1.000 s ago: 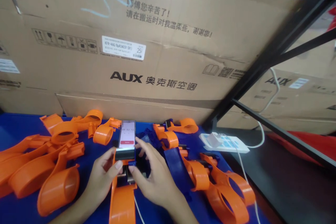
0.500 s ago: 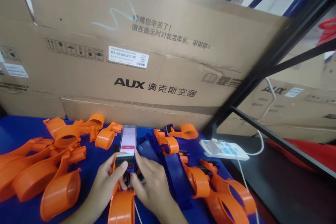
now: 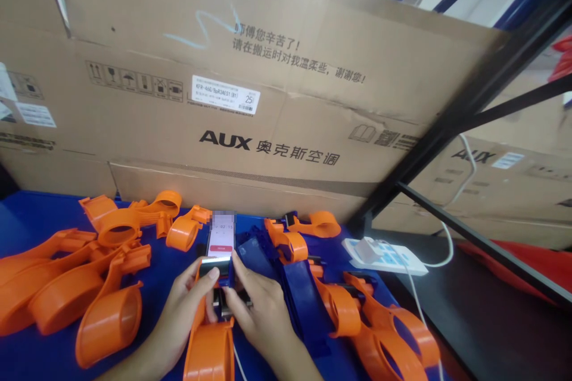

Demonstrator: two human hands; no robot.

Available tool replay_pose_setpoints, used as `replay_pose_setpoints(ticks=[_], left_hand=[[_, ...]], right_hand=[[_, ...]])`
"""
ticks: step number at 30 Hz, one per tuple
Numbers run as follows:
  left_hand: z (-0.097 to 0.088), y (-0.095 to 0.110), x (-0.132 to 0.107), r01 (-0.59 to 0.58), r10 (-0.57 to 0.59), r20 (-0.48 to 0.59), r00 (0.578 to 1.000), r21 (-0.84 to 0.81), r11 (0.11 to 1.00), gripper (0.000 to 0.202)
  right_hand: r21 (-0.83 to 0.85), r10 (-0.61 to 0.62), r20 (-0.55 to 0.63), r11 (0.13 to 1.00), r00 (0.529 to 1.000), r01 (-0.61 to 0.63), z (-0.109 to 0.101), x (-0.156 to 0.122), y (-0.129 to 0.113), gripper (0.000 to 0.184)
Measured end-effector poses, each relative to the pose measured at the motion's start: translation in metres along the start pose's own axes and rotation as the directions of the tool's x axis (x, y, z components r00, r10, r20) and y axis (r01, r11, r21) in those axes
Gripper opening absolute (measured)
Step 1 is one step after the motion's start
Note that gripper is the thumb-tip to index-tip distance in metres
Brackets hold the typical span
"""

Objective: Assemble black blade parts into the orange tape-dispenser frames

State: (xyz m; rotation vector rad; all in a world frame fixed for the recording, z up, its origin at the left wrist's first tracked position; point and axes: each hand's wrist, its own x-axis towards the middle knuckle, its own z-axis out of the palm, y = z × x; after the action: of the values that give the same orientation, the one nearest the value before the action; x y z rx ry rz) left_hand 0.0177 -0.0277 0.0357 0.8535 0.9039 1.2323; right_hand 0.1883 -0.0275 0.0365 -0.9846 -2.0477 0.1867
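Note:
An orange tape dispenser lies on the blue table right in front of me, its black and metal head toward a phone. My left hand grips the dispenser's head from the left, thumb on the metal blade part. My right hand pinches the same head from the right, index finger stretched along it. The phone lies just beyond my fingers with its screen lit.
Several more orange dispensers lie left and right. Blue plastic parts sit by my right hand. A white power strip with cable rests at right. A large cardboard box and a black rack frame stand behind.
My hands have drawn closer together on the dispenser's head, and my right index finger now lies along it. The camera view has tilted slightly.

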Motion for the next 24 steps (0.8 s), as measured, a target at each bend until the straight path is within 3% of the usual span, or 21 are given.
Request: replay_pose_setpoints(ticks=[4, 12, 24], left_hand=[[0.002, 0.007, 0.007, 0.084, -0.086, -0.016, 0.996, -0.074, 0.994, 0.035], [-0.002, 0.007, 0.017, -0.019, 0.02, -0.061, 0.998, 0.022, 1.0, 0.034], [-0.004, 0.003, 0.017, 0.081, -0.077, 0.036, 0.996, -0.111, 0.991, 0.04]], right_hand=[[-0.032, -0.056, -0.004, 0.998, 0.998, 0.056, -0.002, 0.002, 0.003, 0.056], [-0.167, -0.138, 0.004, 0.976, 0.99, 0.137, 0.0, -0.001, 0.004, 0.054], [-0.061, -0.119, -0.033, 0.991, 0.992, 0.116, 0.0, 0.001, 0.0, 0.053]])
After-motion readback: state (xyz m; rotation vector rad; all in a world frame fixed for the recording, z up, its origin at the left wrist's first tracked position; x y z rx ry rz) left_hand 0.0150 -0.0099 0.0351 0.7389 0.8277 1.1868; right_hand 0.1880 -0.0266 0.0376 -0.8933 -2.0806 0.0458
